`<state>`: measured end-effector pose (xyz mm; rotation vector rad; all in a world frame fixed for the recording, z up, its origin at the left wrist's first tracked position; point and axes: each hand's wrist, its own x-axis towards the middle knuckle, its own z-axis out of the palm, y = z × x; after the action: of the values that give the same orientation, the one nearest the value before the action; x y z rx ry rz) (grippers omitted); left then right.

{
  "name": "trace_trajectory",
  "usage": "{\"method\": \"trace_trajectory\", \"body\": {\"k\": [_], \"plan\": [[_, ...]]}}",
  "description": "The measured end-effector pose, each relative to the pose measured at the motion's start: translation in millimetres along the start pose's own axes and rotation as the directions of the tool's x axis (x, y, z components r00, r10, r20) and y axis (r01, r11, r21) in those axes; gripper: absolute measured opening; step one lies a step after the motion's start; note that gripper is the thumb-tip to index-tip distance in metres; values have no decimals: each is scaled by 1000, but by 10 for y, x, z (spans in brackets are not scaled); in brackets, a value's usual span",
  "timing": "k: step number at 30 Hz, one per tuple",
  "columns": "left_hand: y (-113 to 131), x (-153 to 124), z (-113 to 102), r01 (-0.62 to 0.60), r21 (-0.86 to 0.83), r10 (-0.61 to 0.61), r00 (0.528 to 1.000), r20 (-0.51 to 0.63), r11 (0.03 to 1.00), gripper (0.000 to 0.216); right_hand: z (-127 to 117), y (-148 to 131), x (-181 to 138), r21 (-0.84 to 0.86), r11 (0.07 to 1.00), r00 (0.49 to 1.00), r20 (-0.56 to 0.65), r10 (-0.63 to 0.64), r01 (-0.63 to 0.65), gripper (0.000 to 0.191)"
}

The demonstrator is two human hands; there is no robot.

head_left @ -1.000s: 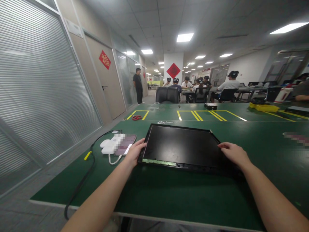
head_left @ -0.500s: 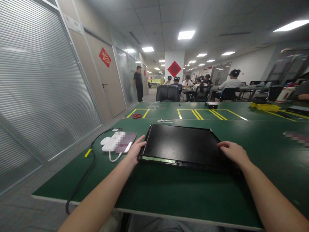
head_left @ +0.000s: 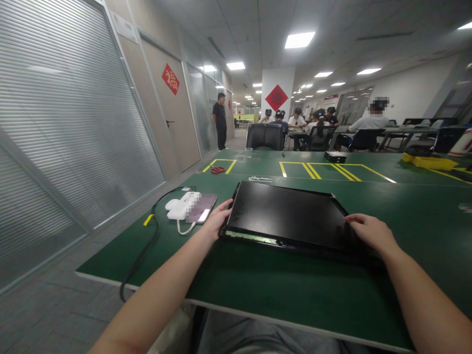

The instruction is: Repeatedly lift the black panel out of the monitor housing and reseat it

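A black flat display panel (head_left: 291, 216) lies on the green table (head_left: 265, 290), with a strip of circuit board along its near edge. My left hand (head_left: 217, 220) grips the panel's near left corner, fingers curled on its left edge. My right hand (head_left: 370, 231) rests on the panel's near right corner, fingers wrapped over the edge.
A phone (head_left: 201, 208) and white chargers (head_left: 177, 208) with a black cable (head_left: 142, 255) lie left of the panel. Red scissors (head_left: 217, 170), a small black box (head_left: 335, 156) and a yellow tray (head_left: 429, 162) sit on the far table. Several people sit beyond; one stands by the door.
Both hands have stayed on the panel's corners. The view has shifted, so the panel and table sit slightly further right and higher in the picture.
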<state>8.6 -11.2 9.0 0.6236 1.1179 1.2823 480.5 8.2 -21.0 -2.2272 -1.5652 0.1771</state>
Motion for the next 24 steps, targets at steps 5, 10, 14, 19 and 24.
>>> {"method": "trace_trajectory", "body": {"k": [5,10,14,19,24], "plan": [[-8,3,11,-17,38,17,1000,2,999,44,23,37,30,-7,1000,1000,6,-16,16,37],[0,-49,40,-25,94,23,1000,16,995,21,33,43,35,-15,1000,1000,-1,-16,16,36],[1,-49,34,-50,134,42,997,58,990,28,24,30,22,-17,999,999,-19,-30,29,36],[-18,7,-14,-65,85,62,997,41,994,21,8,4,3,-12,1000,1000,7,-27,27,37],[-58,3,-49,-123,125,112,989,93,984,29,39,49,37,-8,1000,999,-20,-31,30,34]]}}
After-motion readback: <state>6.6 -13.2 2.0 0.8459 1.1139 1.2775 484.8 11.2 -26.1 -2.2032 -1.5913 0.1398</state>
